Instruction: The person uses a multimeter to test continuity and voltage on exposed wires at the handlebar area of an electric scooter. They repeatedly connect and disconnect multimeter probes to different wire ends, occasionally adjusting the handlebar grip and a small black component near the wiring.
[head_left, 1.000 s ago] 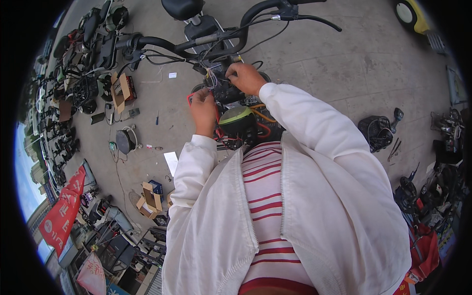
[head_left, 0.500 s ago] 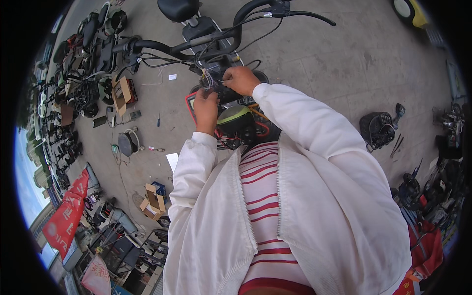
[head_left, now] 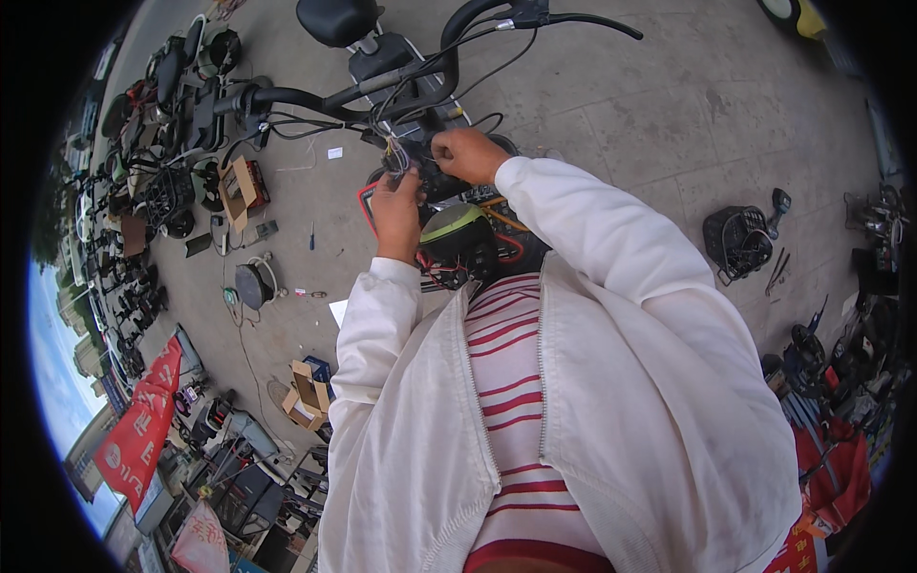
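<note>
In front of me stands an electric scooter with a black handlebar and a black seat. From its front hangs a bundle of thin coloured wires. My left hand is closed on the lower part of this bundle, fingertips pinched. To its right, my right hand has its fingers pressed together over the dark front panel; a thin wire end seems to be in the pinch. Just below my hands is a black and lime-green rounded part. A red-edged tester is partly hidden behind my left hand.
On the paving to the left lie an open cardboard box, a screwdriver and a round cable reel. A second open box is lower down. At the right are a black basket and a cordless drill. Parked scooters line the left.
My view has shifted slightly, so the surroundings sit a little differently. Both hands stay at the wires, with only small finger movements.
</note>
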Demonstrator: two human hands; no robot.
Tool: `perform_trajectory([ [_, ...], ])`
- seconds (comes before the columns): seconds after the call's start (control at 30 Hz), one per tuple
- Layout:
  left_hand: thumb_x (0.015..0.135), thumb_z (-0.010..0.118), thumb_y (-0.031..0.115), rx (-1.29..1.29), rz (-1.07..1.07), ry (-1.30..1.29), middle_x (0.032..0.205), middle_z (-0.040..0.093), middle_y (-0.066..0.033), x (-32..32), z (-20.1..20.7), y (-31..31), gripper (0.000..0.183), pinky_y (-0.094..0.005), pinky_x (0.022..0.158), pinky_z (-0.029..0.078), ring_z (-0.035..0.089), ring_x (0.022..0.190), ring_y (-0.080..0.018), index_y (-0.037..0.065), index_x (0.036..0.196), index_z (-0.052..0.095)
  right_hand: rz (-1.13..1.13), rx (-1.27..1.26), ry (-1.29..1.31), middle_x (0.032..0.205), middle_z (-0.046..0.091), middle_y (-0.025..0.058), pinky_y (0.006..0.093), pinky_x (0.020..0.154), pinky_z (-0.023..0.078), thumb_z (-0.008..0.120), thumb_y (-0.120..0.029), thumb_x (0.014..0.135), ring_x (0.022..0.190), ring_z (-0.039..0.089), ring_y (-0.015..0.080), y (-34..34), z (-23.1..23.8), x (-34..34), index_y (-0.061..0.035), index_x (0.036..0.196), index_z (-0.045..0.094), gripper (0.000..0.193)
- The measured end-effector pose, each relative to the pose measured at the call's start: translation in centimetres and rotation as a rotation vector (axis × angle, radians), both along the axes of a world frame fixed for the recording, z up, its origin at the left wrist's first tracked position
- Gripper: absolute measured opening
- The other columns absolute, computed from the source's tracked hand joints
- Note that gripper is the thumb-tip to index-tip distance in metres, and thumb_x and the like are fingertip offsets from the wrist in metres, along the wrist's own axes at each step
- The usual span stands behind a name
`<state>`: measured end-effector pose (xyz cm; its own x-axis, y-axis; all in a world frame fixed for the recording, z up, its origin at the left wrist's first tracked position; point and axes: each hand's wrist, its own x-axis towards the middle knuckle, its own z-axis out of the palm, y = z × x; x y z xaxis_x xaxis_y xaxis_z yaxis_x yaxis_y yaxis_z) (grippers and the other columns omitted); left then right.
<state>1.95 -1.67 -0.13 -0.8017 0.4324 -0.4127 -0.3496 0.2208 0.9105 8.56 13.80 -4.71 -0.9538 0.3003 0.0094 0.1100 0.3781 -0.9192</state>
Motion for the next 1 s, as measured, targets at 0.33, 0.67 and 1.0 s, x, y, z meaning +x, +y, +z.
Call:
perform_trajectory([
  [0.33,0.086,0.062,0.009,-0.021,-0.041,0.074,0.086,0.064,-0.0067,-1.2,-0.9,-0.8,0.013,-0.024,0.057,0.048,0.057,0.064,-0.0108,0.0,0.094,0.059,0.074,-0.036,0.059,0.07,0.059,0.0102,0.0336,0.06,0.046,0.062,-0.009,0.071,0.064,0.058,0.0231,-0.6,-0.5,0.8,-0.0032,0.081,0.061,0.011],
  [0.67,0.087,0.061,0.006,0.062,0.023,0.021,0.084,0.065,-0.0073,-1.0,-1.4,-0.7,0.01,-0.0243,0.062,0.051,0.06,0.067,-0.012,-0.001,0.094,0.059,-0.01,-0.104,0.093,0.074,0.063,0.0123,0.0381,0.067,0.048,0.064,-0.014,0.071,0.074,0.061,0.0293,-1.9,0.1,0.8,-0.0038,0.076,0.064,0.011],
  [1.0,0.086,0.062,0.009,0.075,0.05,-0.009,0.081,0.064,-0.0069,-0.6,-1.6,-1.2,0.012,-0.0233,0.061,0.05,0.061,0.067,-0.0119,-0.002,0.091,0.059,-0.021,0.153,0.177,0.085,0.056,0.013,0.0424,0.072,0.048,0.058,-0.015,0.078,0.081,0.058,0.033,-4.2,2.1,2.1,-0.0048,0.082,0.058,0.011],
])
